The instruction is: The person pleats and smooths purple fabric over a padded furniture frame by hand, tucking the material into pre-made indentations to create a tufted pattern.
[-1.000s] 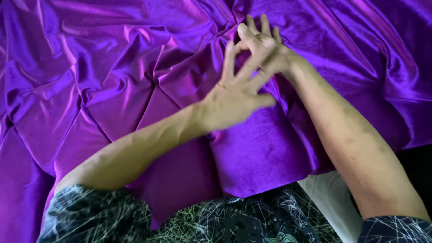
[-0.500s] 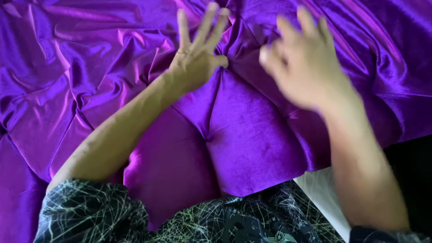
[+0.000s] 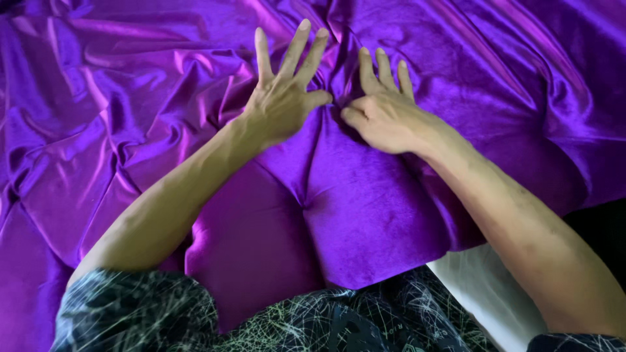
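Both hands now down on purple velvet fabric (image 3: pixel 365 215), side by side at pleat seam; a second ago crossed, then apart. Left hand (image 3: pixel 283 104) fingers splayed, grasping nothing. Right hand (image 3: pixel 385 117) flat, thumb tucked at fold, pressing cloth. Fabric puffed over white padding (image 3: pixel 482 293) near patterned shirt (image 3: pixel 293 326).

We see purple velvet cloth (image 3: pixel 163 130), glossy w/ soft sheen, creased & tufted over padding. Our dark shirt (image 3: pixel 195 319) looks matt, printed w/ thin pale lines. White foam-like edge (image 3: pixel 482 293) looks matt, smooth.
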